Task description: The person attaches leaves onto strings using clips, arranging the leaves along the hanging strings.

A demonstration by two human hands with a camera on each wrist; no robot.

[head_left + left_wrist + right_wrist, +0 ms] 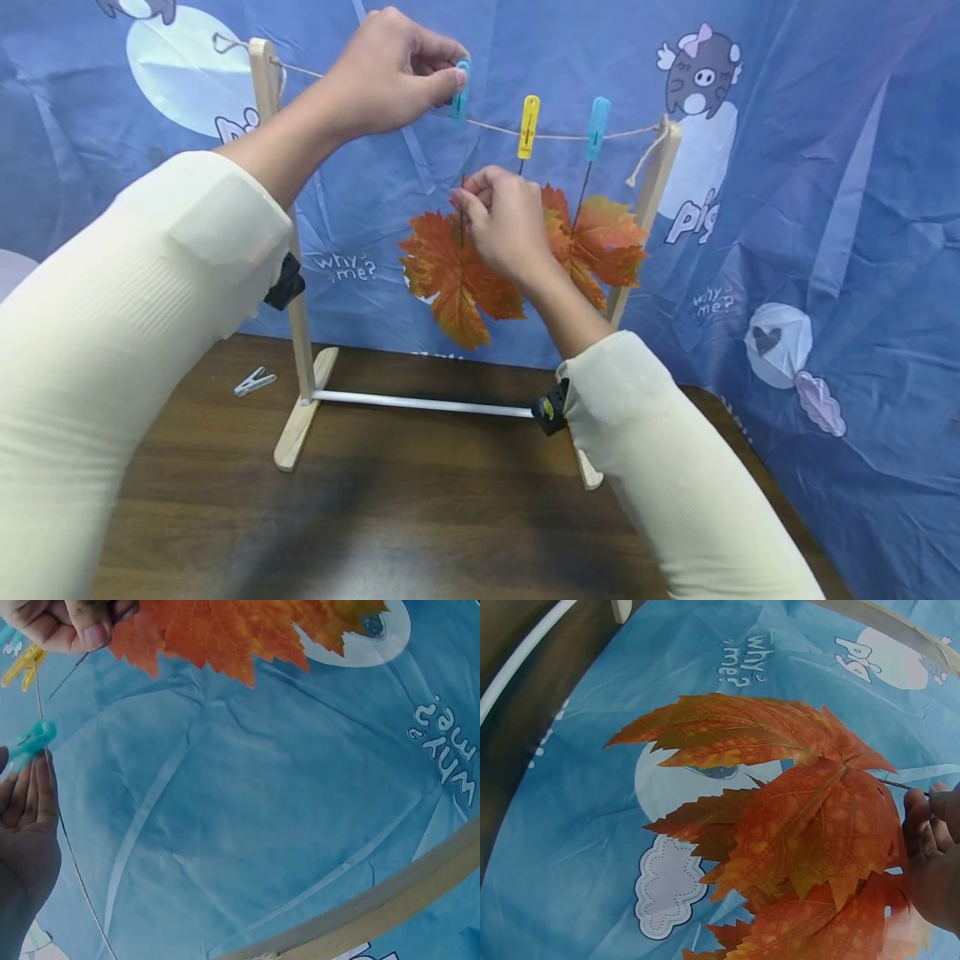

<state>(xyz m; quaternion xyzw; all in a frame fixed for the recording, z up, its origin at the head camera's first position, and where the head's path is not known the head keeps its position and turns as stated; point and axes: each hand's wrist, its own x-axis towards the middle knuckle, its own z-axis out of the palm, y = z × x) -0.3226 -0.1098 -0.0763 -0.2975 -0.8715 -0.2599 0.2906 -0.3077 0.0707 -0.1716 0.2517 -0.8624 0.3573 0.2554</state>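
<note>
My left hand (390, 79) pinches a blue clothespin (460, 98) at the string (491, 127). In the left wrist view that clothespin (34, 741) overlaps the string. Lower and to the right, my right hand (513, 221) pinches the thin stem of an orange-green maple leaf (459, 287). The stem's tip rises above the fingertips, beneath the clothespin and apart from it. Seen from the right wrist, the leaf (817, 817) spreads out from the fingers. To the right, a yellow clothespin (528, 127) and another blue clothespin (597, 129) hold stems of more leaves (611, 242), partly hidden by my right hand.
The string runs between two wooden posts (660, 175) joined low down by a white bar (420, 403). A white clothespin (255, 382) lies on the brown table (360, 500) left of the stand. Behind hangs a blue printed cloth (810, 208).
</note>
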